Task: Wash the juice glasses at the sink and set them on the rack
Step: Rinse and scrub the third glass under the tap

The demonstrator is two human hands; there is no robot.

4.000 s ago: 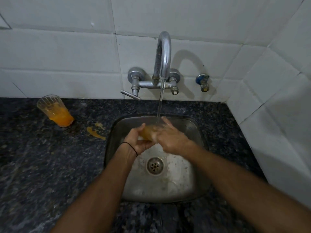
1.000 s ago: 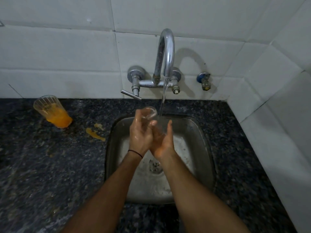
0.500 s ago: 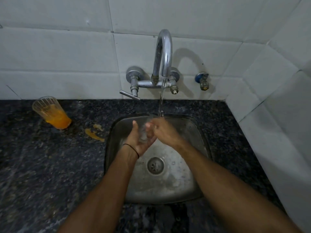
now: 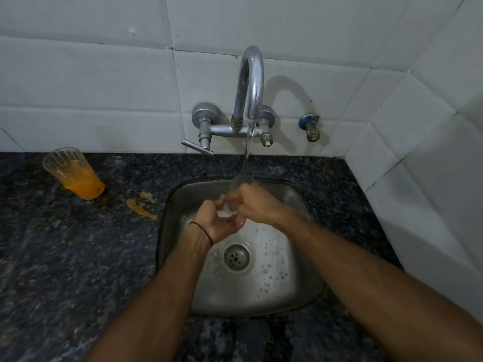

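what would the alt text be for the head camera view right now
Two hands, left hand and right hand, hold a clear glass under the running tap over a steel sink. A second glass with orange juice stands on the dark counter at left.

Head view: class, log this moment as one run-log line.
left hand holds glass | right hand rubs it | tap running | juice glass unwashed

No writing, label, brand or number can be read anywhere here; the tap point(image 4: 249, 100) may carry a maker's mark, but the dim view shows none.
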